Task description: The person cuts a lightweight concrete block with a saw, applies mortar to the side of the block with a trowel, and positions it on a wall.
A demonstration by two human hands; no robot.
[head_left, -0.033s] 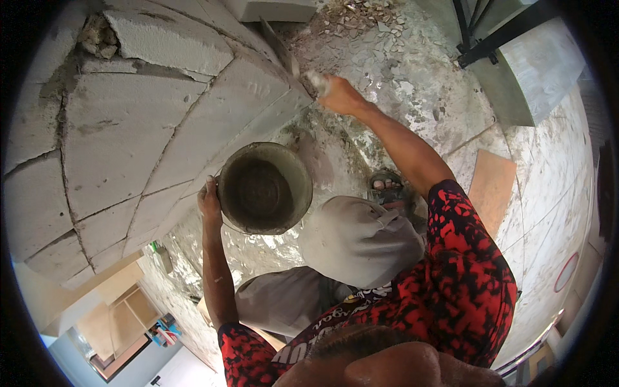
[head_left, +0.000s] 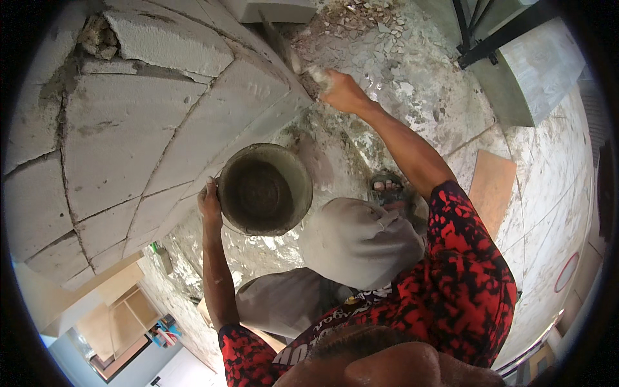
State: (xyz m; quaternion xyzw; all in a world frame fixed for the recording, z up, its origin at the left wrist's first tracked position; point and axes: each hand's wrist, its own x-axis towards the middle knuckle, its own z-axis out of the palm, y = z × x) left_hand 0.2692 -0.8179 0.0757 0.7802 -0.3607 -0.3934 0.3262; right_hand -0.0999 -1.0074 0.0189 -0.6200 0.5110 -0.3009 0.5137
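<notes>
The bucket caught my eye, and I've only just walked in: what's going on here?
A crouching person's left hand holds a round, dark bucket at its rim, beside a wall of pale blocks. The right hand is stretched forward, gripping a flat-bladed tool close to the wall's far end; whether the blade touches the wall is unclear. Broken chips lie beyond it.

Stained grey floor [head_left: 445, 90]: broken chips [head_left: 380, 29] scattered at top, brown board [head_left: 492, 190] right.
</notes>
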